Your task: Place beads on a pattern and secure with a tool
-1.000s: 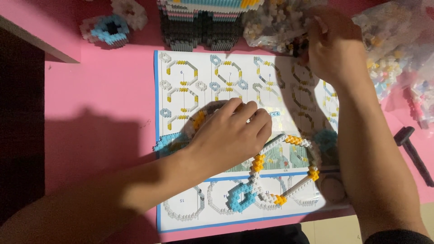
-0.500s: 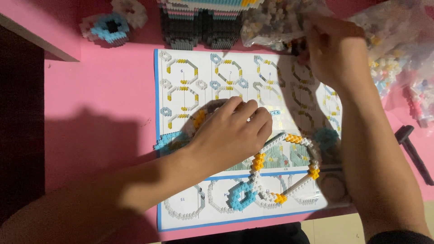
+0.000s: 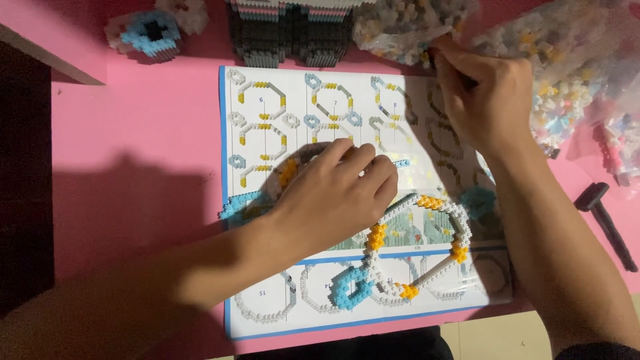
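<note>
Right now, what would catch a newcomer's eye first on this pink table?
A looped chain of white, orange and blue tiny building blocks lies on the printed white instruction sheet at the centre. The left hand rests on it, while the right hand reaches into clear plastic bags of loose pale blocks at the top right.

Table: a bright pink top (image 3: 133, 133) fills most of the view, seen from straight above.
Near edge: the table's front edge runs along the bottom of the view, right of centre.
Floor: a pale beige strip (image 3: 507, 337) shows below that edge at lower right.
Left side: a dark, unlit gap (image 3: 23, 187) lies beyond the table's left edge; nothing can be made out in it.
Ledge: a pink slab (image 3: 40, 37) juts in at upper left, its pale edge catching light.
Light: it comes from above, casting soft, dark shadows leftward across the pink top.
Walls, windows: out of view.
</note>
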